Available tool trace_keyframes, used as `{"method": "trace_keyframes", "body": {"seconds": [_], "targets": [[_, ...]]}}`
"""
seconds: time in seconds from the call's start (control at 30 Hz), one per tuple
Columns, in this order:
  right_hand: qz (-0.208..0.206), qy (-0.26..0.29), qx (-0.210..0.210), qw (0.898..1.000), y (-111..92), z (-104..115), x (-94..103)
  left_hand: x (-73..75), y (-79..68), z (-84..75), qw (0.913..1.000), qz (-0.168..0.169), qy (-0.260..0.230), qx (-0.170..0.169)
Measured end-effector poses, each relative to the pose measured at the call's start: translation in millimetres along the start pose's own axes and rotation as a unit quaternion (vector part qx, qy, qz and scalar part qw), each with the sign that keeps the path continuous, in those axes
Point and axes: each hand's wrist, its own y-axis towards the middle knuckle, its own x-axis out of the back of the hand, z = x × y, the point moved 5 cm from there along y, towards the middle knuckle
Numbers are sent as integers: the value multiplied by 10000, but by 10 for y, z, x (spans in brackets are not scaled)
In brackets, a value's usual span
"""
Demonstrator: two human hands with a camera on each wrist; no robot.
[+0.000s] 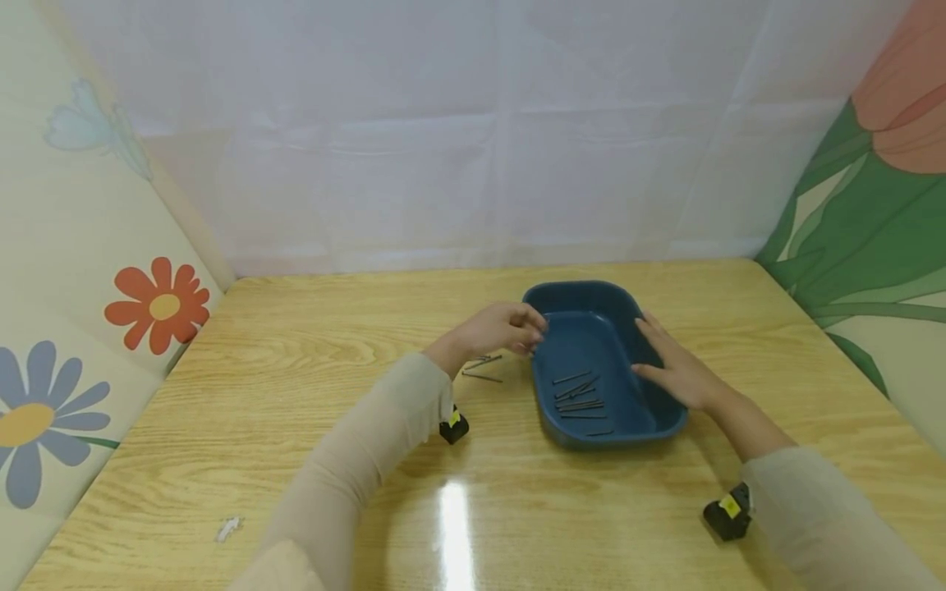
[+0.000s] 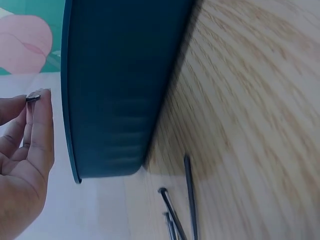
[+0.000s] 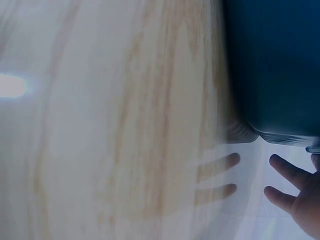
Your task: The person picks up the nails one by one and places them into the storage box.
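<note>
My left hand (image 1: 502, 328) is at the left rim of a blue plastic basin (image 1: 591, 295). In the left wrist view its thumb and fingertip pinch a nail (image 2: 33, 98), of which only a short piece shows. Inside the basin several dark nails (image 1: 580, 405) lie on the bottom near the front. A few more loose nails (image 1: 482, 377) lie on the table just left of the basin, under the left wrist. My right hand (image 1: 676, 369) rests on the basin's right rim with its fingers spread; in the right wrist view its fingertips (image 3: 282, 167) show beside the basin's outer wall.
The basin stands on a wood-grain table (image 1: 332, 345). A small white scrap (image 1: 229, 528) lies at the front left. Black wrist devices (image 1: 454, 427) are worn on both wrists. A white cloth (image 1: 473, 164) hangs behind the table, with flower-printed panels (image 1: 163, 307) at the sides.
</note>
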Motion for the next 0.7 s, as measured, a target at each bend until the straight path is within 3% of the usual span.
{"method": "trace_keyframes", "body": {"seconds": [0.33, 0.7], "targets": [[7, 11, -2, 10000, 6, -9, -7, -170, 99, -83, 9997, 148, -182, -100], [0, 35, 12, 10000, 14, -22, -11, -403, 224, -109, 9981, 485, 350, -111]]}}
